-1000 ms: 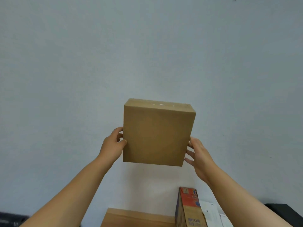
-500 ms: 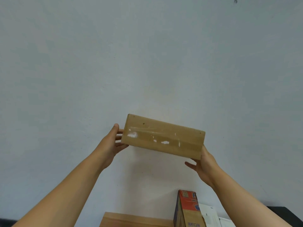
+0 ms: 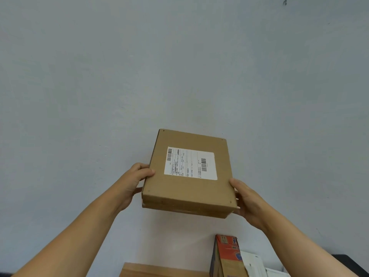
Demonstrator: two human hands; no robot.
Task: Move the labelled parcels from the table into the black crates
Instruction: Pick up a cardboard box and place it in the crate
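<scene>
Left hand [image 3: 133, 183] and right hand [image 3: 246, 198] each in grip on side edges of flat cardboard parcel [image 3: 189, 188], held aloft before pale wall [image 3: 119, 76]. Broad labelled face toward camera, tilted back; white label [image 3: 190, 163] with barcodes, text sideways. Half second ago, narrow taped edge faced camera. Below: red printed carton [image 3: 229, 256].

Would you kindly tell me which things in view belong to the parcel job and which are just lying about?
Part of the job:
- labelled parcel, held up before the wall
- left hand and right hand, gripping its sides

Just lying about:
- red-topped carton, bottom edge
- plain cardboard box beside it
- white packets, lower right
</scene>
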